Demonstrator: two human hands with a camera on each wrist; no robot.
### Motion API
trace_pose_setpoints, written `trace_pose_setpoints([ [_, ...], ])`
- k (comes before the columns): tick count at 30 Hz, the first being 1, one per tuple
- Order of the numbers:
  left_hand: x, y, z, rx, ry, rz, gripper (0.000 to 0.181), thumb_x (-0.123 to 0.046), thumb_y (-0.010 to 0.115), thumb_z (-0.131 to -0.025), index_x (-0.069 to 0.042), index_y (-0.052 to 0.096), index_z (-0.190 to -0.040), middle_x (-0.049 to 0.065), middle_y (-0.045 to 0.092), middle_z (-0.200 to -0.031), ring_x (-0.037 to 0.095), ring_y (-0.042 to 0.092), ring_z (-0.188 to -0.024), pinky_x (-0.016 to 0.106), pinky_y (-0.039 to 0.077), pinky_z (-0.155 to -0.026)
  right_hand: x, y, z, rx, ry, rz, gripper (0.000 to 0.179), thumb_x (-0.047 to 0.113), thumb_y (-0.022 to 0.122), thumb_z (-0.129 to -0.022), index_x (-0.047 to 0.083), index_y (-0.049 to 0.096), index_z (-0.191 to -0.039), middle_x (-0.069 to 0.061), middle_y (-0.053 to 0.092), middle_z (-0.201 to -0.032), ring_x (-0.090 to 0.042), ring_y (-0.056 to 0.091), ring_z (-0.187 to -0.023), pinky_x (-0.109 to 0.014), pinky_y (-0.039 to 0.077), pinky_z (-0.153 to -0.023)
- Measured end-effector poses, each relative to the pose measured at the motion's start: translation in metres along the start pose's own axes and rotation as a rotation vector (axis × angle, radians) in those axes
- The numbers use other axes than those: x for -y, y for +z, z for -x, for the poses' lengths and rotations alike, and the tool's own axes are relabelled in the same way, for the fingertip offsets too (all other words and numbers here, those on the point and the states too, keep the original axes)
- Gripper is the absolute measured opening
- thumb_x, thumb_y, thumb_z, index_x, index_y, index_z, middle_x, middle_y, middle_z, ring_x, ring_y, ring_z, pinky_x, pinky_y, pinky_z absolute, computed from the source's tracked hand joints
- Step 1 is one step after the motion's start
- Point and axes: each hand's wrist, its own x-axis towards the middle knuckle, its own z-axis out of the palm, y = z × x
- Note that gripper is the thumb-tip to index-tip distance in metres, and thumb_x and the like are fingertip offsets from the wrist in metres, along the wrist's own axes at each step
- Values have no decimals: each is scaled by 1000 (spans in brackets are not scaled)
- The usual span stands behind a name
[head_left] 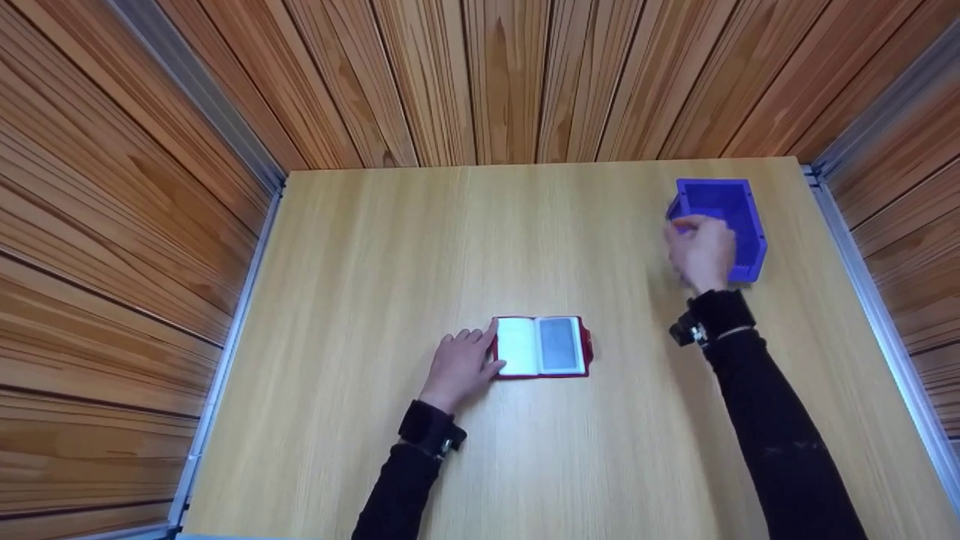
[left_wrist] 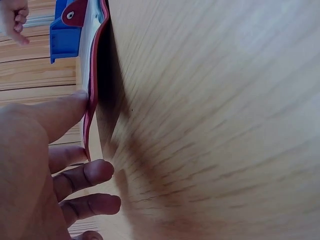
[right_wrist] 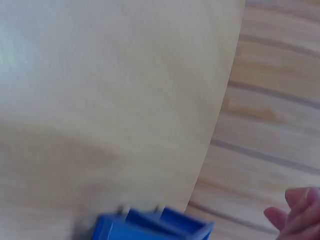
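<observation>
A small red card holder (head_left: 539, 346) lies spread on the table, with a white left page and a blue-grey rectangle on the right page. Its red strap with a snap (left_wrist: 75, 13) shows in the left wrist view. My left hand (head_left: 461, 366) touches the holder's left edge with thumb and index finger, the other fingers loose beside it. My right hand (head_left: 703, 251), slightly blurred, hovers over the near left part of a blue-purple bin (head_left: 752, 225). Its fingers (right_wrist: 297, 215) are loosely bent, and I see nothing held in them.
The light wooden table (head_left: 390, 255) carries the holder in its middle and the bin at the far right corner. Plank-patterned walls (head_left: 506, 82) and grey metal rails (head_left: 225, 315) border it.
</observation>
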Motion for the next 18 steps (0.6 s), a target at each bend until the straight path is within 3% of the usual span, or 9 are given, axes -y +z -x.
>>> trace_pose_setpoints([
  [3,0,1,0,2,-6,14,73,-53,58,-102,-18,37,-162,8,66,-139,28,59,-127,48,45,-102,6,17,20,134,-54,-55,36,22,68,-99,3,70,-130,-10,71,-80,-13,64,-51,-26,51,-47],
  [5,0,1,-1,1,-7,22,73,-52,58,-102,-19,36,-162,8,65,-139,28,58,-128,49,44,-104,9,28,33,192,-108,-55,36,20,69,-98,1,70,-129,-5,68,-76,-9,61,-50,-24,50,-47],
  [11,1,3,-1,22,-16,29,74,-53,57,-102,-18,34,-163,7,64,-141,27,57,-131,49,43,-106,10,57,67,334,-247,33,33,19,71,-97,1,72,-124,-4,65,-72,-12,58,-53,-27,45,-51],
  [18,1,4,-1,20,-11,28,74,-52,58,-102,-17,36,-163,8,65,-139,27,58,-129,47,45,-103,5,78,92,539,-299,97,40,20,79,-92,5,71,-128,-2,62,-76,-14,54,-63,-29,42,-57],
])
